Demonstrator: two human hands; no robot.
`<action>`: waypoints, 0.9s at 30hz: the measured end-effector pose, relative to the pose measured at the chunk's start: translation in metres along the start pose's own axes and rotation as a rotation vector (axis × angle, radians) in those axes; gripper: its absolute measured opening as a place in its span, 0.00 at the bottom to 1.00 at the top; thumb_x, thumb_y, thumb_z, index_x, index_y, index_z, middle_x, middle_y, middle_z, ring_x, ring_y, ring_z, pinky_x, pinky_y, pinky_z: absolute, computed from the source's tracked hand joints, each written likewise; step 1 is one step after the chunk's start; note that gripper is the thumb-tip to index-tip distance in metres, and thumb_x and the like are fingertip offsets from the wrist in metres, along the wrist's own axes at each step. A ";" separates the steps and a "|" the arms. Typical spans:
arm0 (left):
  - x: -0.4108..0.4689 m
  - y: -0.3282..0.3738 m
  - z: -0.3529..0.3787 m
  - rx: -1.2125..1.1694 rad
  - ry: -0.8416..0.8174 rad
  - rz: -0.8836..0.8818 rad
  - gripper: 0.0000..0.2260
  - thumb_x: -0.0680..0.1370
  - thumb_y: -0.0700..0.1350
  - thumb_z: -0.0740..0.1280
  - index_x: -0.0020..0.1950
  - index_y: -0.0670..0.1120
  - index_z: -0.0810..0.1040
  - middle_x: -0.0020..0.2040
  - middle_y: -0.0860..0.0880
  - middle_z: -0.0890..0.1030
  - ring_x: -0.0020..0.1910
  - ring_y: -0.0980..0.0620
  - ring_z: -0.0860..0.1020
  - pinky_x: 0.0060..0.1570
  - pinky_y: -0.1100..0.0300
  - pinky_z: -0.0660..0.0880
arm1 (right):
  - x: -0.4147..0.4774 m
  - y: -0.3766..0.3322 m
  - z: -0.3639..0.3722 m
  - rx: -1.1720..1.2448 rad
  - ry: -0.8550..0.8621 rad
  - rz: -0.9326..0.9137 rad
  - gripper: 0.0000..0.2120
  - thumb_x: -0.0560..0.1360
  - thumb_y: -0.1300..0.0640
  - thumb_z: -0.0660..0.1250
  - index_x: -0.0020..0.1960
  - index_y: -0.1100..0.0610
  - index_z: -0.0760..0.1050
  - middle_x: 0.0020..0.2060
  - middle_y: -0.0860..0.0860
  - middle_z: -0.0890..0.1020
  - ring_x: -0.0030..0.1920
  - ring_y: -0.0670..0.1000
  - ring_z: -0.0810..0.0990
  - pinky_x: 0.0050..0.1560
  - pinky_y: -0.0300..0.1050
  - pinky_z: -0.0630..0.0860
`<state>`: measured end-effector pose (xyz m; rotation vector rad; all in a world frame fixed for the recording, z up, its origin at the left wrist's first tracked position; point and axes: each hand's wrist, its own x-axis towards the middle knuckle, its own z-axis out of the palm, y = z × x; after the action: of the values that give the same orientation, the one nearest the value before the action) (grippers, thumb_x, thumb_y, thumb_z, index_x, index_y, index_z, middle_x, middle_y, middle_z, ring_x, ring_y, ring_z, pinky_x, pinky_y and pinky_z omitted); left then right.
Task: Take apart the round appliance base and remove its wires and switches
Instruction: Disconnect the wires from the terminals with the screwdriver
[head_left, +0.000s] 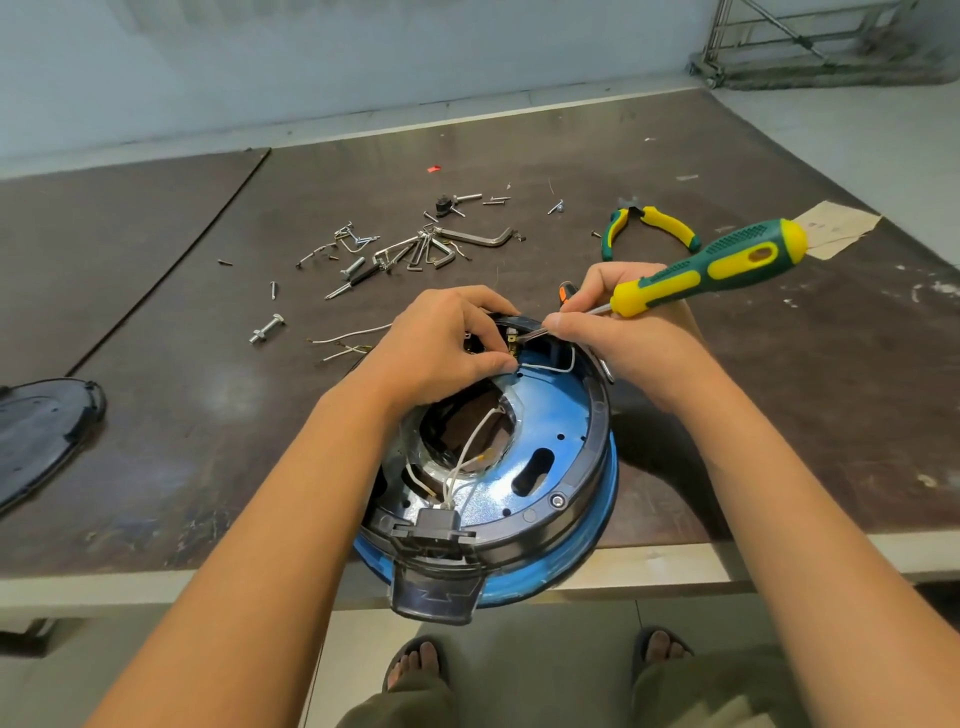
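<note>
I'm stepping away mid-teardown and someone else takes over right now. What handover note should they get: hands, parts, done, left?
Left hand grips the switch at the far rim of the base.
Right hand holds the screwdriver, tip at that switch.
The base lies open at the near table edge.
Done: cover off, lying at left; loose screws out.
Left: the switch, the white wires and the black connector.

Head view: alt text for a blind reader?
A right hand holds a green-and-yellow screwdriver to the far rim of a round blue appliance base while the left hand pinches a white wire. Pliers and hex keys lie beyond.
</note>
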<state>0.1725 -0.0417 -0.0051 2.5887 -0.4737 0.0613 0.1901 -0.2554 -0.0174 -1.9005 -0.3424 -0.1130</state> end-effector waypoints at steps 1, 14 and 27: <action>0.000 0.000 0.000 -0.006 0.000 -0.003 0.01 0.73 0.49 0.75 0.41 0.54 0.86 0.61 0.60 0.78 0.59 0.57 0.76 0.59 0.48 0.75 | 0.001 0.001 0.000 0.000 0.002 0.005 0.11 0.71 0.58 0.79 0.35 0.53 0.79 0.33 0.48 0.83 0.35 0.42 0.82 0.38 0.38 0.81; -0.001 0.004 -0.002 -0.031 -0.003 -0.024 0.02 0.73 0.47 0.76 0.41 0.55 0.86 0.62 0.59 0.79 0.59 0.60 0.76 0.61 0.53 0.73 | 0.003 0.003 0.005 0.052 0.046 0.083 0.09 0.70 0.57 0.80 0.36 0.53 0.79 0.39 0.51 0.85 0.45 0.48 0.86 0.49 0.51 0.85; -0.001 0.006 -0.003 -0.040 -0.012 -0.040 0.07 0.73 0.46 0.76 0.38 0.58 0.84 0.61 0.59 0.79 0.58 0.61 0.76 0.58 0.61 0.72 | 0.001 0.000 0.007 0.048 0.036 0.091 0.07 0.72 0.58 0.78 0.43 0.57 0.81 0.39 0.52 0.85 0.43 0.51 0.86 0.49 0.54 0.85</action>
<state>0.1699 -0.0453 0.0001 2.5599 -0.4228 0.0230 0.1908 -0.2485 -0.0196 -1.8610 -0.2318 -0.0767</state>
